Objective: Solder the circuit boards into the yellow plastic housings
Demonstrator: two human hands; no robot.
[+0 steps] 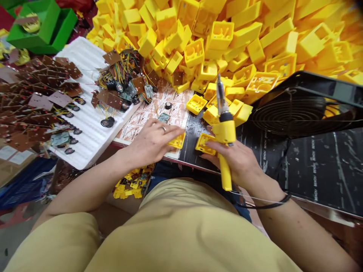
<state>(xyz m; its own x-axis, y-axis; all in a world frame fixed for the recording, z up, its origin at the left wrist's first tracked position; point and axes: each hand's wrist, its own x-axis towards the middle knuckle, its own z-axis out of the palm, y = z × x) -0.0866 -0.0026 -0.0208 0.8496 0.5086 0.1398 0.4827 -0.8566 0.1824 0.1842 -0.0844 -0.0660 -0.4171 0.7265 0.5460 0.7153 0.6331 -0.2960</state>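
- Head view: right hand [239, 160] closed around yellow soldering gun [224, 132], tip pointing far; its fingers also at open yellow casing [205, 144], near table edge.
- Left hand [153, 140]: fingers together over second yellow casing [178, 141]; cannot tell whether clamped.
- Small speaker [168, 105]: beyond left hand.
- Black fan [295, 109]: right.

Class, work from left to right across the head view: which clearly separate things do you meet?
Large heap of brown circuit boards → round black speaker on the white foam → left hand → yellow soldering tool → black fan.
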